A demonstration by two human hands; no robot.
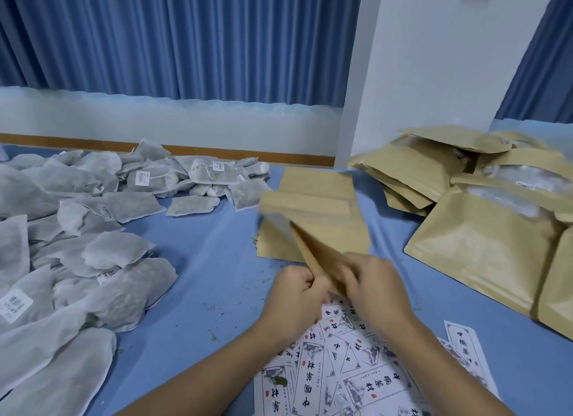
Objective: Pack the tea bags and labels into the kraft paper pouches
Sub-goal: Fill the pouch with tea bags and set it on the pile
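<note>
Both hands hold one kraft paper pouch [302,229] above the blue table, tilted away from me and motion-blurred. My left hand [294,304] pinches its near left edge; my right hand [376,288] grips its near right side. Flat pouches in a stack [313,183] lie just behind it. White tea bags [93,229] with small tags are heaped across the left of the table. Printed paper labels [350,375] with black characters are spread under my forearms at the front.
A pile of kraft pouches [483,217], some showing white contents, covers the right side. The blue tablecloth [201,276] carries loose tea crumbs. A white pillar [434,59] and blue curtains stand behind the table.
</note>
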